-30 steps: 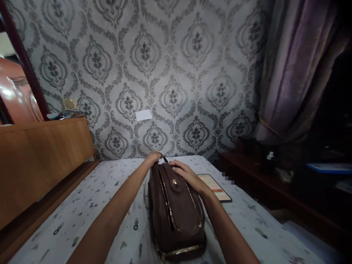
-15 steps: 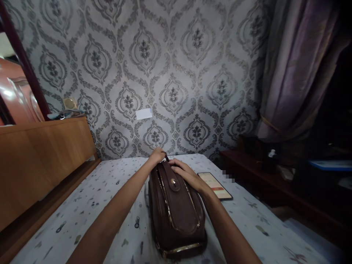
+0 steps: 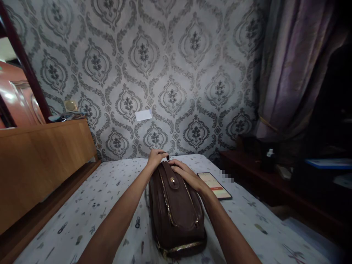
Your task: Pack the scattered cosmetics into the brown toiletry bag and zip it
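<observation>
A dark brown leather bag (image 3: 183, 211) with gold zippers and a gold twist clasp lies on the patterned bedsheet, its far end towards the wall. At that far end my left hand (image 3: 157, 158) is closed round the bag's short dark handle (image 3: 167, 157); part of the grip is hidden behind the fingers. My right hand (image 3: 186, 174) lies on the bag's upper right side, fingers stretched out flat on the leather. Just right of this hand, a phone (image 3: 214, 186) with a lit screen rests on the sheet.
A wooden headboard (image 3: 46, 154) runs along the left side of the bed (image 3: 110, 190). Patterned wallpaper covers the wall behind. On the right stands a dark red ledge (image 3: 239, 165) with a small bottle, below a tied curtain (image 3: 286, 80).
My left hand has shifted slightly at the handle, its wrist more raised and fingers turned to the right. The right hand stays on the bag.
</observation>
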The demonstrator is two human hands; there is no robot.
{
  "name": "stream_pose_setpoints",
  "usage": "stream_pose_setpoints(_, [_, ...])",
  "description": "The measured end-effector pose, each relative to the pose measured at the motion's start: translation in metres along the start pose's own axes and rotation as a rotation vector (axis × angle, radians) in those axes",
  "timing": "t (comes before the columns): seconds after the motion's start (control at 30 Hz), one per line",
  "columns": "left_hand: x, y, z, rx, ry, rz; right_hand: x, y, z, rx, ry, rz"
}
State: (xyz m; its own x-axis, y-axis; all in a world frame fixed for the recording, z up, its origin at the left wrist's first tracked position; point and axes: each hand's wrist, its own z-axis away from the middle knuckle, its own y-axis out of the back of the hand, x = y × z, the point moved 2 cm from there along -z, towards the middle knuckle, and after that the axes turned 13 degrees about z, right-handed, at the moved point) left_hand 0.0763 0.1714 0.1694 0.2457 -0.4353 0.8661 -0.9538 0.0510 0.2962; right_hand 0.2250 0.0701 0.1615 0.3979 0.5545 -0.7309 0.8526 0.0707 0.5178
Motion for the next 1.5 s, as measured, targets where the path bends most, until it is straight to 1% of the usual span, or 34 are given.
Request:
stream_pose_setpoints(0.1, [0.004,0.003,0.006,0.017,-0.045,0.080,-0.003,0.000,0.001,-0.004,-0.002,-0.006])
stream_pose_setpoints(0.2, [0.009,0.005,0.010,0.000,-0.075,0.124,-0.004,-0.001,0.001,0.006,0.000,-0.007])
stream_pose_setpoints(0.33, [0.013,0.007,0.011,-0.047,-0.066,0.151,0.002,-0.002,-0.001,0.027,-0.020,-0.020])
stream_pose_setpoints(0.4, [0.012,0.010,0.011,-0.050,-0.051,0.152,0.004,-0.001,-0.002,0.041,-0.020,-0.020])
stream_pose_setpoints(0.5, [0.008,0.017,0.014,-0.003,-0.043,0.138,0.002,0.001,0.001,0.090,-0.027,0.026])
stream_pose_setpoints(0.57, [0.005,0.019,0.017,0.036,-0.047,0.129,-0.003,0.002,0.010,0.112,-0.048,0.071])
stream_pose_setpoints(0.67, [0.002,0.016,0.021,0.091,-0.066,0.119,-0.015,-0.001,0.033,0.161,-0.070,0.156])
stream_pose_setpoints(0.8, [0.000,0.009,0.026,0.170,-0.118,0.091,-0.025,-0.015,0.064,0.262,-0.104,0.361])
stream_pose_setpoints(0.93, [0.002,0.004,0.032,0.255,-0.181,0.027,-0.025,-0.026,0.071,0.305,-0.114,0.482])
stream_pose_setpoints(1.0, [0.005,0.002,0.036,0.268,-0.218,-0.014,-0.024,-0.026,0.070,0.318,-0.116,0.501])
stream_pose_setpoints(1.1, [0.012,-0.001,0.043,0.243,-0.274,-0.085,-0.024,-0.025,0.069,0.321,-0.109,0.507])
stream_pose_setpoints(1.23, [0.026,-0.002,0.044,0.162,-0.327,-0.208,-0.025,-0.024,0.070,0.310,-0.123,0.513])
stream_pose_setpoints(1.33, [0.038,0.004,0.038,0.125,-0.334,-0.306,-0.027,-0.025,0.071,0.310,-0.124,0.531])
stream_pose_setpoints(1.5, [0.052,0.019,0.030,0.105,-0.292,-0.429,-0.029,-0.026,0.072,0.282,-0.142,0.585])
